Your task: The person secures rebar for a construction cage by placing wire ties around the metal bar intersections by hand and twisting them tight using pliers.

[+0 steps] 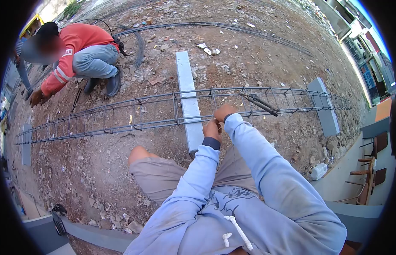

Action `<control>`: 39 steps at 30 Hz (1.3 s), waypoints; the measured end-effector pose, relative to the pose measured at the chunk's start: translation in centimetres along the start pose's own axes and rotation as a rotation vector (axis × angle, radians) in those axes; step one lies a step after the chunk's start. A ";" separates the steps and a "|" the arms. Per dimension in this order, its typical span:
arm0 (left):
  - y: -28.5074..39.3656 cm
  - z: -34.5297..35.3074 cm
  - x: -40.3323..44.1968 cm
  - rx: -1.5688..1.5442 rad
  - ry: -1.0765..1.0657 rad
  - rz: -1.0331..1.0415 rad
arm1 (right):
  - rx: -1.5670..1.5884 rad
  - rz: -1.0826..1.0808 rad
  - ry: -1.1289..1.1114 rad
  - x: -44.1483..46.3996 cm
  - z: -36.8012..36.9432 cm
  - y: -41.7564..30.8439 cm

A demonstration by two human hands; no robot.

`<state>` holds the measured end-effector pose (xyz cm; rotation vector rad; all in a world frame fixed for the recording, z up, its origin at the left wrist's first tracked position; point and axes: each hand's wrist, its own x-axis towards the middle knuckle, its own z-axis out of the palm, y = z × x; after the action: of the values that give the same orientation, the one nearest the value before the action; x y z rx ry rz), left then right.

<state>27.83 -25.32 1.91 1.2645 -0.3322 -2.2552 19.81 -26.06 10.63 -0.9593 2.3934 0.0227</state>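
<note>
A long steel rebar cage with wire stirrups runs across the view, resting on pale grey blocks. My left hand is closed at the cage's near bar, just right of the middle block. Close beside it, my right hand is closed with bent fingers at the same bar. Whatever is between my fingers is too small or hidden to make out. To the right of my hands, dark-handled pincers lie across the cage bars.
A co-worker in a red top squats at the far left, one hand near the cage. More blocks support the cage at right and left. Loose rebar lies behind on rubble ground. Chairs stand at the right.
</note>
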 end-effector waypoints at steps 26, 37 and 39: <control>0.0 0.6 0.6 -0.549 -0.289 -0.241 | 0.111 0.024 0.074 2.0 2.8 2.2; 0.1 0.0 1.8 -0.436 -0.347 -0.223 | 0.180 0.071 0.107 1.5 2.7 1.9; 0.1 -0.1 2.0 -0.474 -0.389 -0.218 | 0.172 0.062 0.119 2.1 3.1 2.1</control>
<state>27.11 -26.51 0.44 0.6423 0.2113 -2.5552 18.76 -25.11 6.57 -0.8266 2.4855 -0.2188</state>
